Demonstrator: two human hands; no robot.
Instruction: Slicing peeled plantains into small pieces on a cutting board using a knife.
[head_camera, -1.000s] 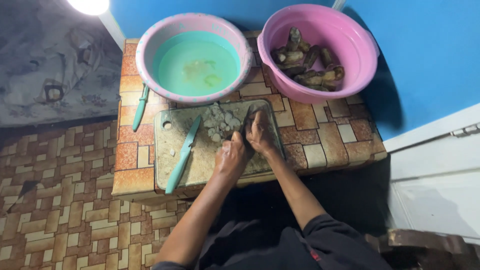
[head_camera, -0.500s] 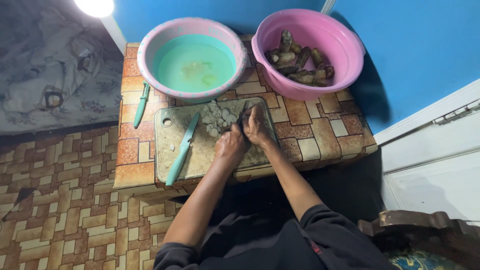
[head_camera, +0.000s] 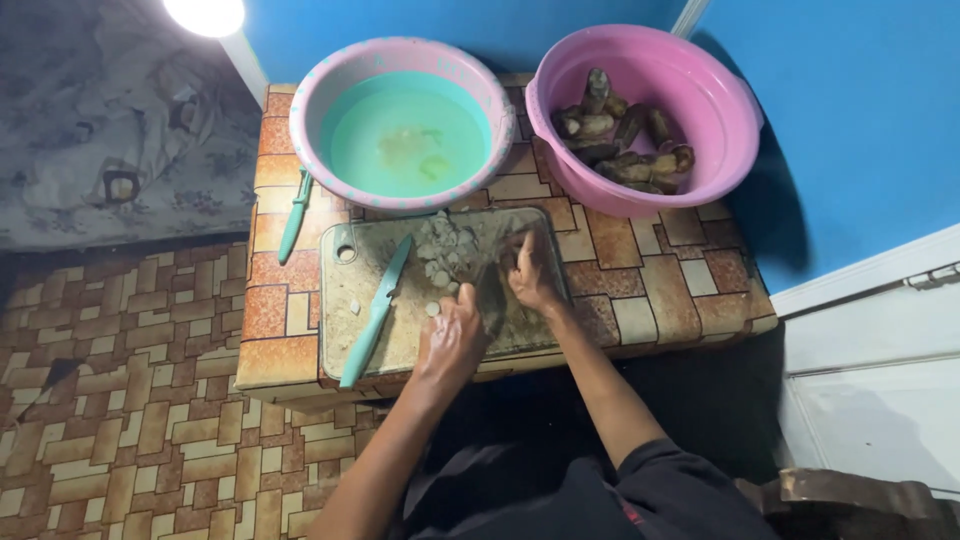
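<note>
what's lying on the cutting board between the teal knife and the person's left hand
In the head view, a few loose slices lie on the cutting board between the teal knife and the left hand.

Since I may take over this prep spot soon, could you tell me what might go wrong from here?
1. The teal knife lies loose on the cutting board beside the left hand; a sideways reach might meet its blade.
2. The slices are piled at the board's far edge, so some could slip off.
3. The pink basin of water and the basin of dark vegetables crowd the small tiled table; a nudge could spill them.
</note>
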